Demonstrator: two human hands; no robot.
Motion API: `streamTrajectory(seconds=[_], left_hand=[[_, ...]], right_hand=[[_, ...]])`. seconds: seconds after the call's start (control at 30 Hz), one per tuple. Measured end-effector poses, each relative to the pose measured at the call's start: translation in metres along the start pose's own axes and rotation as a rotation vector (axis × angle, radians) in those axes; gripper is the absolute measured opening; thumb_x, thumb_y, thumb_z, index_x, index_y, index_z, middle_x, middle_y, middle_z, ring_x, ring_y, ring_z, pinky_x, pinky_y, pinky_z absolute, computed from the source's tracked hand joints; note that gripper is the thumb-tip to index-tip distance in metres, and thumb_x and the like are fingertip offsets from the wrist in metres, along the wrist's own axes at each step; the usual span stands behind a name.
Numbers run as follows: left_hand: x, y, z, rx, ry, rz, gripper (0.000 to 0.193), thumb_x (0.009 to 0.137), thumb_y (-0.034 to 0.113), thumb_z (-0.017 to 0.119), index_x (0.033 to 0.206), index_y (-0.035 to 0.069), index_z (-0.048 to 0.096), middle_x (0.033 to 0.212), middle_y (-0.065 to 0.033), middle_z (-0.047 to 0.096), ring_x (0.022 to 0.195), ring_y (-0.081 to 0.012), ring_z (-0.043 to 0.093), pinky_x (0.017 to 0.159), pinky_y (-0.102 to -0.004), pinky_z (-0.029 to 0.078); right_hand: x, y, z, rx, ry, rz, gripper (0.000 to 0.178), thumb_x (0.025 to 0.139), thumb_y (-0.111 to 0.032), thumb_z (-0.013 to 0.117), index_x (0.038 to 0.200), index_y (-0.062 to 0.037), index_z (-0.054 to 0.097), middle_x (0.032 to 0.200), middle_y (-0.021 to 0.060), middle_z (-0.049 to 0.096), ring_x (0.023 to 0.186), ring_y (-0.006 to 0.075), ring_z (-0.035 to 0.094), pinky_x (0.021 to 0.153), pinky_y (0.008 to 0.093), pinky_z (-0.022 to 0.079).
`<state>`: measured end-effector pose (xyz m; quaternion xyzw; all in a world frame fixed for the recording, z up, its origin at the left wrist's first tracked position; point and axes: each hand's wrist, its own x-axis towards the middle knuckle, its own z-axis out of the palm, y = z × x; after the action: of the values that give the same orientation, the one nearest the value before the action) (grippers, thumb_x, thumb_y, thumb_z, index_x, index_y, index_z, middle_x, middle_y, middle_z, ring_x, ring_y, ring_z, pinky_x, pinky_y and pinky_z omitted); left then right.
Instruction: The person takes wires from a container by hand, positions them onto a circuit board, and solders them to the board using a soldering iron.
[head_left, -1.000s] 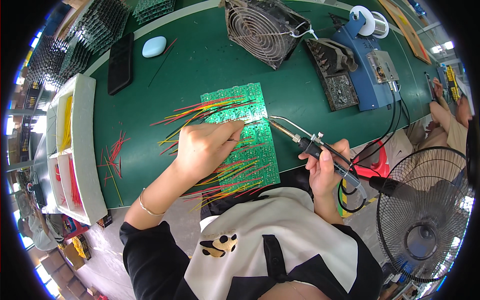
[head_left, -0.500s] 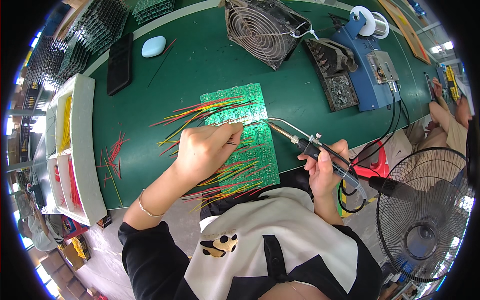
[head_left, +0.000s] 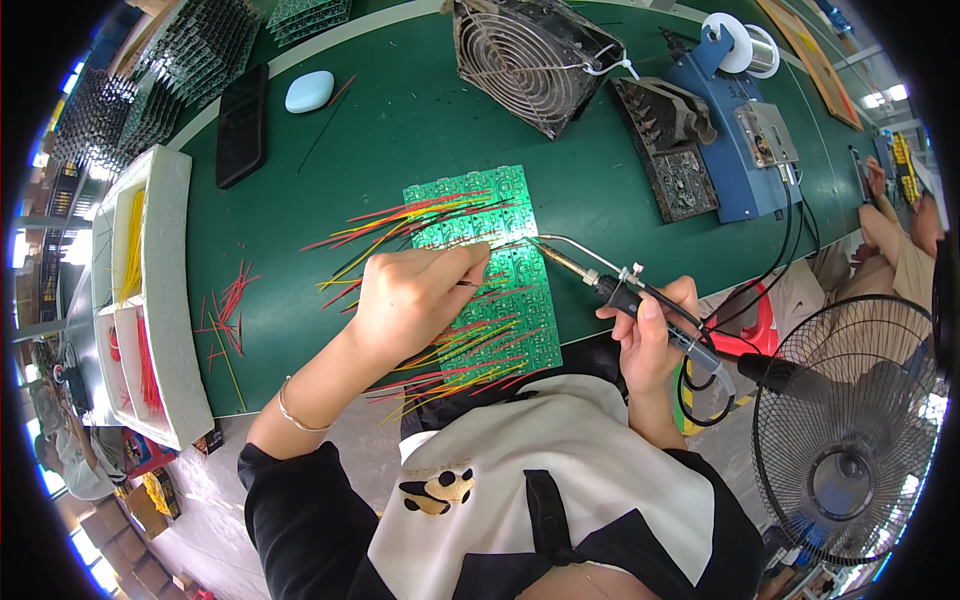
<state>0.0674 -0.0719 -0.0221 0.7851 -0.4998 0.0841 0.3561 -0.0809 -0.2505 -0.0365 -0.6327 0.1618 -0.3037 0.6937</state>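
Observation:
A green circuit board panel (head_left: 535, 310) lies on the bench in front of me. Red, yellow and black wires (head_left: 385, 222) run from it in rows toward the left. My left hand (head_left: 412, 300) rests over the panel's left part, finger and thumb pinched on a thin wire whose end lies on the board; the fist hides much of it. In my right hand (head_left: 652, 340) is a soldering iron (head_left: 625, 298) with a thin metal feed tube (head_left: 580, 248) along it. Both tips meet near the panel's right edge, close to the wire's end.
A white foam tray (head_left: 178, 290) of wires stands left, loose red wires (head_left: 232, 305) beside it. Farther back are a black phone (head_left: 242, 125), a pale blue case (head_left: 309, 92) and a metal-grilled fan (head_left: 520, 65). A blue solder feeder (head_left: 725, 130) stands right; a black fan (head_left: 840, 430) is nearer.
Hardly anything differs. The whole scene sits a few pixels further right; both hands keep their grip and place at the panel.

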Motion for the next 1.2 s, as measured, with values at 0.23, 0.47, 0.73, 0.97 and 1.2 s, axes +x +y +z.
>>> streamTrajectory(seconds=[0.23,0.47,0.73,0.97,1.2], left_hand=[[-0.0019,-0.0022,0.003,-0.013,0.012,0.002,0.014,0.066,0.0,0.065,0.077,0.006,0.059,0.053,-0.0032,0.052,0.042,-0.0156,0.051,0.038,-0.0269,0.038],[-0.0021,-0.0014,0.0025,-0.018,0.016,-0.008,0.017,0.063,0.0,0.063,0.076,0.007,0.055,0.053,-0.0012,0.051,0.043,-0.0153,0.052,0.039,-0.0271,0.038],[-0.0023,-0.0023,0.0029,-0.009,0.012,-0.014,0.011,0.068,0.002,0.068,0.078,0.004,0.063,0.05,-0.0054,0.052,0.04,-0.0161,0.051,0.037,-0.0268,0.038],[-0.0025,-0.0034,0.0043,-0.008,0.036,-0.009,0.011,0.068,0.001,0.068,0.078,0.003,0.063,0.052,-0.0056,0.053,0.04,-0.0156,0.051,0.038,-0.0263,0.038],[0.0007,0.0007,0.0001,0.008,0.031,-0.007,0.013,0.07,0.004,0.068,0.081,0.004,0.063,0.051,-0.0049,0.052,0.04,-0.0146,0.05,0.038,-0.026,0.038]], right_hand=[[0.0018,0.0029,0.0022,0.046,0.034,-0.029,0.021,0.084,-0.016,0.05,0.074,-0.0035,0.035,0.052,0.0061,0.045,0.041,0.0066,0.041,0.051,0.0291,0.052],[0.0023,0.0025,0.0017,0.052,0.025,-0.049,0.022,0.084,-0.016,0.051,0.074,-0.003,0.036,0.051,0.0058,0.044,0.041,0.0068,0.042,0.051,0.0296,0.053],[0.0028,0.0013,0.0016,0.05,0.036,-0.04,0.022,0.084,-0.016,0.05,0.074,-0.0038,0.035,0.051,0.006,0.044,0.04,0.0074,0.042,0.051,0.0305,0.053],[0.0027,0.0032,0.0001,0.069,0.094,-0.024,0.019,0.083,-0.015,0.048,0.075,-0.0041,0.035,0.052,0.0056,0.044,0.04,0.0084,0.042,0.051,0.0315,0.053],[0.005,0.0007,0.0019,0.098,0.117,-0.033,0.017,0.084,-0.014,0.046,0.076,-0.0042,0.035,0.053,0.0055,0.043,0.042,0.008,0.042,0.053,0.0315,0.054]])
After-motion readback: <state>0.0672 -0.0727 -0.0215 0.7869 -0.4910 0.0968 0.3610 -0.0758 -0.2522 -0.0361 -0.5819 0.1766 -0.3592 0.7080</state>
